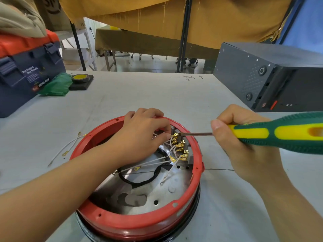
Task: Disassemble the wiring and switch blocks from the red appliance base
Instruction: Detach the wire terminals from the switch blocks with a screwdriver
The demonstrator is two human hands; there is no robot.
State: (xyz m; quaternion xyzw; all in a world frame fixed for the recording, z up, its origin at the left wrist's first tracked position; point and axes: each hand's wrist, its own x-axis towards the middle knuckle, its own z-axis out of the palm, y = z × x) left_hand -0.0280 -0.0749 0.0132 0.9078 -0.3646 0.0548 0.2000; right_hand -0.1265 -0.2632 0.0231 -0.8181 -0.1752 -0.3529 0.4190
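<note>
A round red plastic appliance base [139,222] with a bare metal floor sits at the near edge of the pale grey surface [139,95], open side up. The person's left hand [139,137] reaches in over the far rim, fingertips curled in a pinching grip on a thin white wire [158,135] beside the topmost brass spade terminal. The right hand [244,140] closes its grip round a green-and-yellow-handled screwdriver [272,133]; its slim steel shaft lies almost level, tip touching the upper of the grey switch blocks [189,154] that line the inner right wall. A column of brass terminals [180,145] runs down those blocks, white leads fanning from them across the metal floor toward a black looped cable [139,182]. Two loose white wires with brass ring ends [70,147] lie on the surface just left of the base. Farther back on the left, a green plastic bag [56,84] and a roll of yellow tape on a black block [80,81] sit beside a navy toolbox with an orange lid [26,67]. A dark grey computer case [262,75] lies at far right.
</note>
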